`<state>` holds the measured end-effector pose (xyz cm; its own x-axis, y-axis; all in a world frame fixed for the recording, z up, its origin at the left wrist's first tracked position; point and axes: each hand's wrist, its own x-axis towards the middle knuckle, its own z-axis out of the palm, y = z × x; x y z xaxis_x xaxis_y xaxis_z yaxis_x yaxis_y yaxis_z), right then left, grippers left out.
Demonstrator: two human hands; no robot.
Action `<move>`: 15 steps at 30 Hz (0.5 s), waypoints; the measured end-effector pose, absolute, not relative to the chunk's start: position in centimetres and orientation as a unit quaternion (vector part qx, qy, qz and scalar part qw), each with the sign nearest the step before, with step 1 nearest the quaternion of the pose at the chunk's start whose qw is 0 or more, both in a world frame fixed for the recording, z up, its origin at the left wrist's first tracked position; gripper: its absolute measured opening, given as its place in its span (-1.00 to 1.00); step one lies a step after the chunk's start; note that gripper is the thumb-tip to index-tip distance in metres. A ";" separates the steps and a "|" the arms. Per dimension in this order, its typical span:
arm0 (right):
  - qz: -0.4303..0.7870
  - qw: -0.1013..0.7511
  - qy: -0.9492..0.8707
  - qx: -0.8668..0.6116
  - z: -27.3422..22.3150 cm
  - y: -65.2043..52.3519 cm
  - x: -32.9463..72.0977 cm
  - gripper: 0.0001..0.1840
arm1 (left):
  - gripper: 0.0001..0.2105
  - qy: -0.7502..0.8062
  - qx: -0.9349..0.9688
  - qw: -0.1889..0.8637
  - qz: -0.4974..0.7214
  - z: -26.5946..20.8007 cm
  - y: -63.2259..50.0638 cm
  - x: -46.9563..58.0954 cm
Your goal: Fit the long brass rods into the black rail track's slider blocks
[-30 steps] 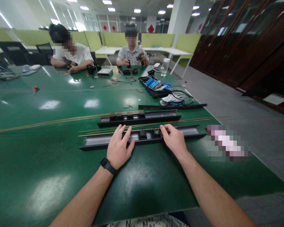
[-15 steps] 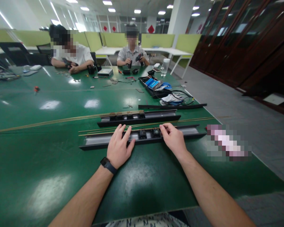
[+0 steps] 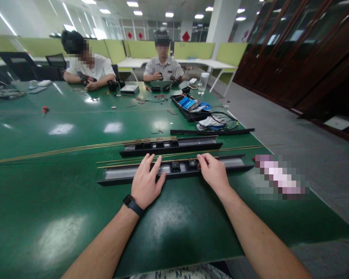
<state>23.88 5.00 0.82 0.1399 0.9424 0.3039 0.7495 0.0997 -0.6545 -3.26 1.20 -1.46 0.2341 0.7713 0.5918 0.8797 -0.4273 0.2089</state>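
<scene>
A long black channel [image 3: 235, 162] with a pale inside lies crosswise on the green table before me. My left hand [image 3: 146, 176] rests over its left half, fingers spread, and wears a dark wristband. Towards the right of the channel, thumb and fingertips of my right hand [image 3: 213, 169] pinch a thin brass rod [image 3: 184, 159] at the back edge. Two small black blocks, a left block [image 3: 175, 166] and a right block [image 3: 192, 164], sit inside the channel between my hands. What lies beneath my left palm is hidden.
Behind is a second channel [image 3: 192, 148] with black blocks and long brass rods [image 3: 61, 150]. Farther back lie a black strip [image 3: 212, 131], a black tray [image 3: 189, 115] and white gloves [image 3: 211, 123]. Two co-workers sit across the table; a pixelated pink item [image 3: 279, 176] lies right.
My right hand has shifted very slightly, still pinching at the rod. My left hand stays put. Across the table, one co-worker's hands and the dark tool have moved lower.
</scene>
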 end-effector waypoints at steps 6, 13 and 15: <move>0.134 0.375 -0.633 -0.664 0.7 5.0 24.0 -0.54 | -0.44 -0.527 -0.780 0.087 -0.326 -1.5 1.2 -3.3; 0.144 0.396 -0.635 -0.648 0.7 4.8 23.6 -0.56 | -0.45 -0.527 -0.782 0.093 -0.319 -1.5 1.1 -3.3; 0.144 0.392 -0.635 -0.649 0.8 4.9 23.6 -0.56 | -0.45 -0.528 -0.782 0.094 -0.318 -1.6 1.2 -3.3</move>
